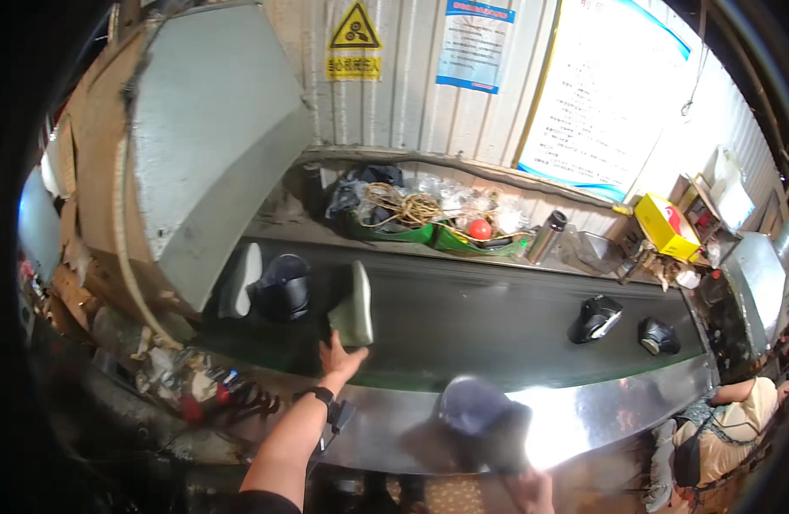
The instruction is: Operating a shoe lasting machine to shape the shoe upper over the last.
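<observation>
Head view showed the left hand (340,361) touching the near end of a pale green boot (358,308) in the left half of the conveyor belt (463,317); whether its fingers had closed, I couldn't tell. I judged it a lift or placement, calling next for a steady hold. Over the metal ledge (643,403) along the belt's near edge, a dark boot-like item (476,404) was blurred; the right hand (533,493), cut off below, had an unreadable grip.

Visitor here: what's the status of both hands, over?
Left hand touching pale green boot. Right hand blurred, near bluish item, grip unclear. Dark item left of boot, apart.
</observation>
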`<state>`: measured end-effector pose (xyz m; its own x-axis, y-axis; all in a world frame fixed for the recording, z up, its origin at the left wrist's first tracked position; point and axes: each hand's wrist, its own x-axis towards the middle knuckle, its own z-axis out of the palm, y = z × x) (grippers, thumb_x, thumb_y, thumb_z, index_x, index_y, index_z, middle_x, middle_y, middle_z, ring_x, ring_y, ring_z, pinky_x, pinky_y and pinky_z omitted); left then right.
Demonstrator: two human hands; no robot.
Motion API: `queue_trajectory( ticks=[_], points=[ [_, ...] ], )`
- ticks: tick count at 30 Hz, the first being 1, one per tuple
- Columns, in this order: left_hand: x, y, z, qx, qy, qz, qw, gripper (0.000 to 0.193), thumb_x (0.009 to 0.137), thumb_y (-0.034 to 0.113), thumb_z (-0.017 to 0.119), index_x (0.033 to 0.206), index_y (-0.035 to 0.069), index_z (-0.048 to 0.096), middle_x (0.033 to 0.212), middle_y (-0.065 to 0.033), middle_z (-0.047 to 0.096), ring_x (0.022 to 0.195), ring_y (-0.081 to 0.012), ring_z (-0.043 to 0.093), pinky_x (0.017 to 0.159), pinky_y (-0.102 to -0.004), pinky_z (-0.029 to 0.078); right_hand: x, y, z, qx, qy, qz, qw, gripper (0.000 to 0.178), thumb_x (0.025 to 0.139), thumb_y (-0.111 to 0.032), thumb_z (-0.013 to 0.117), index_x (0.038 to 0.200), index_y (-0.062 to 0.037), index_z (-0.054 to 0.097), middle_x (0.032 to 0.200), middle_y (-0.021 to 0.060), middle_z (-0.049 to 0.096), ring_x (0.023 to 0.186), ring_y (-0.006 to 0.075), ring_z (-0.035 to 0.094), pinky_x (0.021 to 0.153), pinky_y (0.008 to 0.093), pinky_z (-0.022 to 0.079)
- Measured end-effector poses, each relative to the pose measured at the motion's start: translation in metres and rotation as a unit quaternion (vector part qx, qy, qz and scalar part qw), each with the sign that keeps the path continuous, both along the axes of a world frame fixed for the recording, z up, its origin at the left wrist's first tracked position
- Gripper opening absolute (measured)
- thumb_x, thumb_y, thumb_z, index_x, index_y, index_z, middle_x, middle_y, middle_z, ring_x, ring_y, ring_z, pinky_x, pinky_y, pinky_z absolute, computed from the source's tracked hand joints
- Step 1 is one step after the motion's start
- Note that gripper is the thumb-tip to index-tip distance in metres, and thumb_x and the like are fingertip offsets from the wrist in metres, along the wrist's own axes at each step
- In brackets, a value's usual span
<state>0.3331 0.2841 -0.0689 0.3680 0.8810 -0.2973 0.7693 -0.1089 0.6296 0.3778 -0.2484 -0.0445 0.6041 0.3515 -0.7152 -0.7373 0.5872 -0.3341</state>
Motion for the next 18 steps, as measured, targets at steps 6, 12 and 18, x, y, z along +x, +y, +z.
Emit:
queue_trajectory(
  ticks=[6,12,18],
  points=[
    [0.073,-0.001,-0.032,0.044,0.076,0.101,0.991,0.122,0.062,0.049,0.088,0.158,0.032,0.014,0.158,-0.0310,0.011,0.146,-0.0450,0.019,0.118,-0.0529,0.021,-0.052,0.004,0.047,-0.053,0.021,-0.024,0.998,0.056,0.101,-0.022,0.056,0.152,-0.0266,0.035,0.145,0.0026,0.050,0.126,0.0251,0.053,0.095,0.0541,0.047],
    [0.045,-0.014,-0.008,0.126,0.052,0.073,0.988,0.105,0.064,0.032,0.084,0.153,0.026,0.030,0.152,-0.0308,0.021,0.140,-0.0461,0.024,0.115,-0.0533,0.024,-0.064,0.001,0.067,-0.051,0.012,-0.038,0.998,0.057,0.102,-0.027,0.056,0.154,-0.0209,0.035,0.147,0.0044,0.049,0.123,0.0237,0.056,0.089,0.0493,0.055],
    [-0.034,-0.030,0.079,0.413,-0.030,-0.353,0.839,0.073,0.059,0.010,0.078,0.130,0.014,0.061,0.146,-0.0265,0.029,0.136,-0.0444,0.027,0.110,-0.0557,0.027,-0.038,-0.010,0.044,0.024,-0.190,0.122,0.974,0.068,0.097,-0.025,0.063,0.155,-0.0317,0.027,0.154,0.0055,0.039,0.139,0.0393,0.041,0.100,0.0726,0.043]
  ],
)
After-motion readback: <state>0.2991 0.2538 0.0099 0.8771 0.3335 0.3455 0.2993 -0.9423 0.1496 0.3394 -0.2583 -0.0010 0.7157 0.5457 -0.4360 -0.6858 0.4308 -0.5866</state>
